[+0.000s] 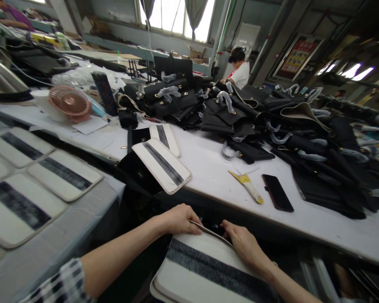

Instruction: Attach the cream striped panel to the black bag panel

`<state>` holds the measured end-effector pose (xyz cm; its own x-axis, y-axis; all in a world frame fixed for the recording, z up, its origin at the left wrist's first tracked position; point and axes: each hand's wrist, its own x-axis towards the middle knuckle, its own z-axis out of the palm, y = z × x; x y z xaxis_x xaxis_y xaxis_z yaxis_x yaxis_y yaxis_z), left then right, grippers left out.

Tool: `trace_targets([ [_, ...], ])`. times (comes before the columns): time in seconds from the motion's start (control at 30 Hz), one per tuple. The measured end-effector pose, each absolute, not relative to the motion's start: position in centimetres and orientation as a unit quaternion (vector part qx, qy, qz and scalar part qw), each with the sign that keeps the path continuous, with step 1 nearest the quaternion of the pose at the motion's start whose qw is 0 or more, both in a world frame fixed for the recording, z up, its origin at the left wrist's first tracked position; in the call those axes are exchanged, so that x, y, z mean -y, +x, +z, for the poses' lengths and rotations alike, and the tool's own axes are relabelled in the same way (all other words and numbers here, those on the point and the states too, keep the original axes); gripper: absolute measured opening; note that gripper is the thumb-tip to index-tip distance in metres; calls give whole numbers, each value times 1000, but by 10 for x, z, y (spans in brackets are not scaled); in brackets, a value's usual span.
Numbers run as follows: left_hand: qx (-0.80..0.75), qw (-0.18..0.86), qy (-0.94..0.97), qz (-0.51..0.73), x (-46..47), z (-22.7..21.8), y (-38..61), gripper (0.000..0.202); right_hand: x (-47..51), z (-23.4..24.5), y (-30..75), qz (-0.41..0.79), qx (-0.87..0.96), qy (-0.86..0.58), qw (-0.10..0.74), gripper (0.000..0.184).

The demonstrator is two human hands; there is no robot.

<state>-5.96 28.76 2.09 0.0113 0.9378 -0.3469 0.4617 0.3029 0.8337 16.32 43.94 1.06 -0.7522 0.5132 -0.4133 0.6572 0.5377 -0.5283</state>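
Close to my body lies a cream bag panel (180,280) with rounded corners and a dark band across it; another layer shows beneath its left edge. My left hand (185,221) pinches the far edge of this panel, thumb on top. Farther right along the same edge, my right hand (241,242) is closed on it with bent fingers; its fingertips are partly hidden. Ahead of my hands, a similar striped panel (162,164) juts over the table edge, overlapping a second striped panel (170,136).
Several striped panels (65,174) lie on the left surface. The white table (202,168) bears a yellow-handled tool (248,187), a phone (277,192), a pink fan (70,102), a kettle (6,80) and heaped black bags (221,113). A person (240,71) is behind the heap.
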Motion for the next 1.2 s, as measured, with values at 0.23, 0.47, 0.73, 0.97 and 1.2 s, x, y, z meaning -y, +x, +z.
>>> trace_targets([
  [0.23, -666, 456, 538, 243, -286, 29, -60, 29, -422, 19, 173, -305, -916, 249, 73, 49],
  [0.47, -661, 457, 545, 237, -286, 29, -63, 30, -415, 25, 163, -334, -888, 269, 164, 43],
  [0.73, -642, 489, 535, 249, -283, 22, -68, 35, -412, 17, 174, -303, -915, 240, 117, 51],
  [0.97, -640, 494, 531, 254, -281, 26, -69, 35, -413, 20, 175, -353, -901, 233, 95, 50],
  [1.2, -629, 507, 528, 260, -283, 20, -67, 35, -450, 20, 171, -523, -787, 309, 111, 74],
])
